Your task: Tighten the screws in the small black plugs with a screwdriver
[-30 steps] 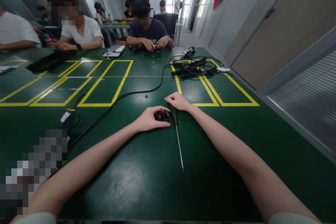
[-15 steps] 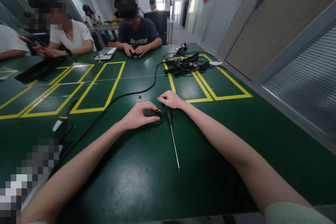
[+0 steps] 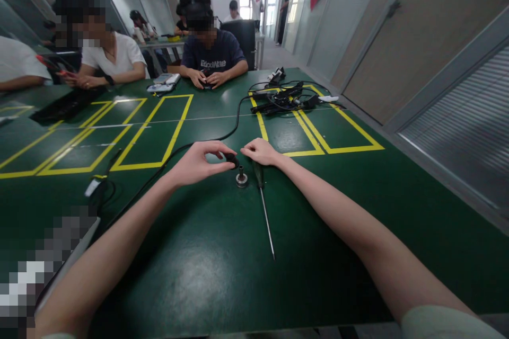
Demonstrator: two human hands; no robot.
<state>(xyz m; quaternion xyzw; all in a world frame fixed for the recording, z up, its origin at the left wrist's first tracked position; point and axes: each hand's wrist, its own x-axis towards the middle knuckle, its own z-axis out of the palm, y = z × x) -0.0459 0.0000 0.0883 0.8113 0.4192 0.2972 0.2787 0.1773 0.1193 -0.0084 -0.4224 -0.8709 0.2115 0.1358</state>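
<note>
Between the thumb and fingers of my left hand (image 3: pixel 201 161) is a small black round part (image 3: pixel 231 159), held just above the table. Just below it, a small metal piece (image 3: pixel 241 179) with a round base and a dark upright post stands on the green table (image 3: pixel 191 254). My right hand (image 3: pixel 260 151) is closed over the top end of a screwdriver (image 3: pixel 259 176) with a dark handle. The screwdriver lies with its long metal shaft pointing toward me. What the right fingertips touch is partly hidden.
A black cable (image 3: pixel 210 139) runs across the table to a tangle of black parts (image 3: pixel 282 98) at the back right. To the left lies another cable end (image 3: pixel 95 188). Yellow tape (image 3: pixel 175 132) marks rectangles. Across the table sit co-workers, one in a dark shirt (image 3: pixel 217 55).
My left hand has risen slightly and moved left, lifting the black round part off the metal piece, which now stands alone. The right hand stays on the screwdriver.
</note>
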